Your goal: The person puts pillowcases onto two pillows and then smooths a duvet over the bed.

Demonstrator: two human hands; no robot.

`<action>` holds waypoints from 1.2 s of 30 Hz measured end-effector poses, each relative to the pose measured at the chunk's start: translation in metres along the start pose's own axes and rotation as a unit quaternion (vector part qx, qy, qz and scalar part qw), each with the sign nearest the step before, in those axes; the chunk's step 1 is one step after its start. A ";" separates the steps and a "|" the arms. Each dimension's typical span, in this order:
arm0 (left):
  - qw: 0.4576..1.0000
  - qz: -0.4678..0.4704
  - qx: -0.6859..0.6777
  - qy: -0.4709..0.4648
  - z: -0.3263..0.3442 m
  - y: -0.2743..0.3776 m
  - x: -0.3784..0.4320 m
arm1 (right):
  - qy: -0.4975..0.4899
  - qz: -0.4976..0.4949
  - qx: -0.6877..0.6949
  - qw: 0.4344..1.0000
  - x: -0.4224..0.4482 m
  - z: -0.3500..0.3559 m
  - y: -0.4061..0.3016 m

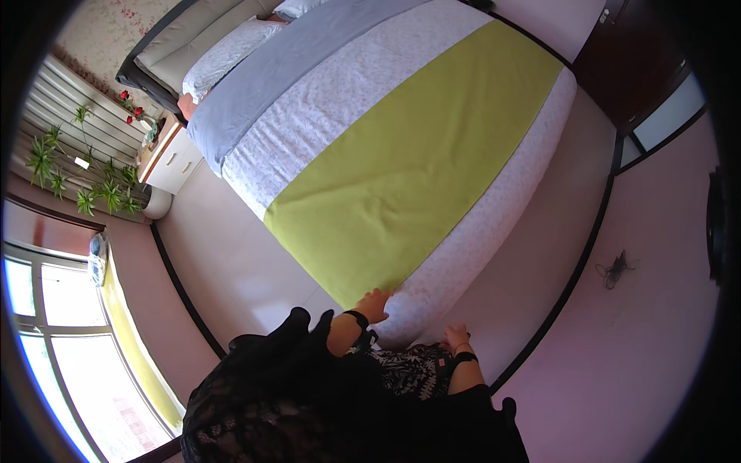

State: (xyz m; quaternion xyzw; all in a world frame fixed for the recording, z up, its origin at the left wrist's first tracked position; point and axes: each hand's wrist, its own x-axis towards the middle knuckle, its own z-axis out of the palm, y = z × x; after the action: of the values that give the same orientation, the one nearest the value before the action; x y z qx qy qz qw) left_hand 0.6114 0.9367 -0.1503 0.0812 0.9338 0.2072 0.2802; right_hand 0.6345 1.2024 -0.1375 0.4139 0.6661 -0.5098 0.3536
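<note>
A bed stands before me, spread with a pale floral cover (324, 118). Across its foot part lies a yellow-green cloth (405, 168), with small wrinkles near its middle. My left hand (373, 305) is at the near corner of the bed, over the cloth's edge where it meets the floral cover; whether the fingers pinch fabric is hidden. Close to the end of the bed, low by my patterned clothing, is my right hand (456, 337). Its fingers look bent, and what they touch cannot be made out. Both wrists wear dark bands.
A grey folded-back bedding strip (301, 81) and a pillow (228, 55) lie towards the headboard (191, 35). Left of the bed are a white nightstand (173, 165), a potted plant (157, 202) and a window (75, 341). A pink wall (625, 347) with dangling cables (615, 271) runs along the right.
</note>
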 end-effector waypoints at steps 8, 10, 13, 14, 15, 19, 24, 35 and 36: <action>0.896 -0.287 -0.306 -0.145 0.038 0.063 0.067 | -0.144 -0.172 -0.042 0.974 0.088 -0.084 -0.114; 0.865 -0.304 -0.395 -0.064 0.048 0.073 0.079 | -0.165 -0.166 -0.045 0.971 0.073 -0.118 -0.147; 0.926 -0.161 -0.300 -0.165 0.047 0.102 0.115 | -0.186 -0.155 -0.062 0.968 0.060 -0.172 -0.175; 0.679 -0.370 -0.634 -0.019 0.043 0.130 0.125 | -0.187 -0.155 -0.070 0.967 0.065 -0.188 -0.181; 0.641 -0.384 -0.664 0.013 0.037 0.152 0.142 | -0.186 -0.159 -0.075 0.967 0.071 -0.206 -0.188; 0.561 -0.345 -0.748 0.088 0.018 0.218 0.195 | -0.161 -0.156 -0.126 0.966 0.100 -0.242 -0.217; 0.384 -0.351 -0.850 0.089 0.011 0.264 0.275 | -0.164 -0.132 -0.128 0.969 0.144 -0.261 -0.250; 0.239 -0.449 -0.861 0.014 0.010 0.300 0.400 | -0.092 -0.091 -0.211 0.969 0.267 -0.240 -0.378; 0.218 -0.457 -0.862 0.034 0.022 0.308 0.404 | -0.092 -0.040 -0.167 0.981 0.276 -0.243 -0.388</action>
State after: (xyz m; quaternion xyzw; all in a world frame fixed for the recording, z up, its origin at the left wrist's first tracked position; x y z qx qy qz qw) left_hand 0.2997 1.3304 -0.2317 -0.6577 0.0718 0.7244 0.1937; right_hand 0.1565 1.4377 -0.1786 0.2734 0.7225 -0.4412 0.4568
